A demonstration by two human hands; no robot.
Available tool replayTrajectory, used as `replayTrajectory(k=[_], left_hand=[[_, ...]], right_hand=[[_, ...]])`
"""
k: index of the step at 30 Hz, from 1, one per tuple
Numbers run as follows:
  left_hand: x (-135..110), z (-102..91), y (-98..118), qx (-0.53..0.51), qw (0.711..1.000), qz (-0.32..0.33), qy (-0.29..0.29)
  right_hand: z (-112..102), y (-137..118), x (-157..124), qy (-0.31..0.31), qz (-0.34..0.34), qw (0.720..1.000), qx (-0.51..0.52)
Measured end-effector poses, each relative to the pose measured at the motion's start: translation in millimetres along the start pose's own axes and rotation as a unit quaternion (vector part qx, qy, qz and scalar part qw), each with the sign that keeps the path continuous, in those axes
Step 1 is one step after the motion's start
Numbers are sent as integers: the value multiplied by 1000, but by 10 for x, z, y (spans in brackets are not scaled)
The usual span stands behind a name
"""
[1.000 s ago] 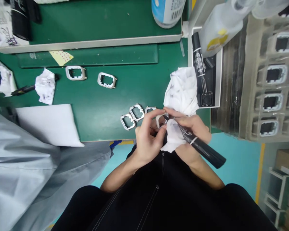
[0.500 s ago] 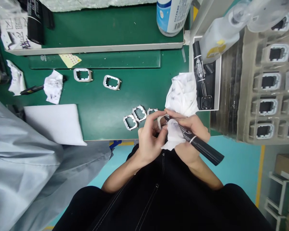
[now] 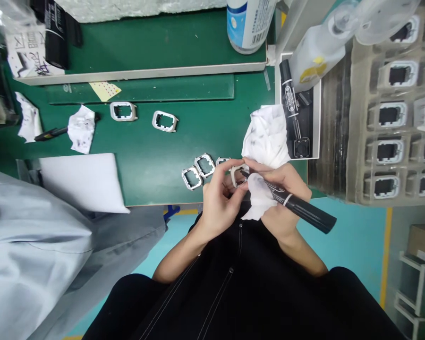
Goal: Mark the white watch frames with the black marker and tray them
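Observation:
My left hand (image 3: 217, 200) pinches a small white rectangular frame (image 3: 236, 174) at the front edge of the green table (image 3: 145, 160). My right hand (image 3: 281, 189) grips a black marker (image 3: 297, 208) with its tip against that frame, and a crumpled white cloth (image 3: 262, 141) is bunched up under its fingers. Three more white frames (image 3: 198, 171) lie on the mat just left of my hands. Two others (image 3: 123, 111) (image 3: 165, 121) rest farther back.
A tray of frames in cells (image 3: 393, 118) stands to the right. A second black marker (image 3: 292, 111) lies in a white tray. A white-and-blue bottle (image 3: 248, 23) stands on the raised shelf. At left sits a person in grey (image 3: 38, 255), beside a white sheet (image 3: 81, 182) and crumpled tissue (image 3: 80, 128).
The marker's rear end has swung slightly outward to the right while its tip stays on the frame. My hands stay in the same place; the view has shifted a little.

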State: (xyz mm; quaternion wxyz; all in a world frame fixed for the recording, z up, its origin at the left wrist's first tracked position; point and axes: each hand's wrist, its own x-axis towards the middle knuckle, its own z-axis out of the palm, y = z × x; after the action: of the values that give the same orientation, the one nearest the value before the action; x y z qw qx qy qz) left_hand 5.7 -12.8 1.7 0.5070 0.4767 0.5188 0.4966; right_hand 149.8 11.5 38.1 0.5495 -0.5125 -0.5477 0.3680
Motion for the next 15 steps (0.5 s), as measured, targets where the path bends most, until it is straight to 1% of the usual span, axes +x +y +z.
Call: replayTrajectory(k=[3, 5, 8, 12, 13, 15], left_hand=[[37, -45, 60, -84, 995, -44, -41], [41, -87, 89, -118, 989, -62, -57], [19, -144, 103, -129, 988, -67, -54], [-8, -152, 103, -147, 986, -56, -57], [-8, -144, 102, -157, 984, -61, -57], [0, -126, 92, -173, 980, -80, -55]], right_hand=[[-10, -60, 18, 14, 19, 999, 49], [-7, -118, 16, 19, 25, 997, 64], [-8, -210, -15, 12, 26, 998, 56], [-45, -315, -67, -26, 83, 991, 97], [-58, -334, -72, -28, 97, 989, 111], [-82, -356, -69, -25, 100, 988, 118]])
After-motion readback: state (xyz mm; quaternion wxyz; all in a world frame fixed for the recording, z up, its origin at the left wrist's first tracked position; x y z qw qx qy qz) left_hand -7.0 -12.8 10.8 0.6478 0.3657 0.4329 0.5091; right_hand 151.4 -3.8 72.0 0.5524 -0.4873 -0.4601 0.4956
